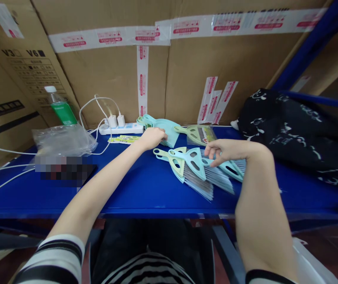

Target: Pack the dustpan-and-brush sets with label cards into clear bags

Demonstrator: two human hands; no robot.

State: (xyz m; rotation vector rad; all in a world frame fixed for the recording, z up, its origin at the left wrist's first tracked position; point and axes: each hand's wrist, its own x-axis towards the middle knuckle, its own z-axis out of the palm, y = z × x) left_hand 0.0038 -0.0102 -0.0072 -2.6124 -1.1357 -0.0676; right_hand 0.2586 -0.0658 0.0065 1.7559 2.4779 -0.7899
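Observation:
My left hand (153, 138) is closed, its fingers curled down against the near side of a stack of light-blue dustpans (170, 132); what they grip, if anything, is hidden. Over a loose pile of small hand brushes, my right hand (223, 152) is half curled, with thumb and fingers apart and nothing visible between them. Below it lies a blue brush (230, 170). Left of that, another blue brush (197, 165) overlaps a pale-green brush (178, 162), grey bristles pointing toward the front right. Behind the pile is a green dustpan set (197, 135), partly in clear packaging.
A white power strip (127, 128) with plugged-in chargers and cables stands at the back. Yellow label strips (124, 139), a clear plastic bag (64, 140) and a green-labelled bottle (62, 110) are at left. Black patterned fabric (293, 134) lies right; taped cardboard (106, 75) walls the rear.

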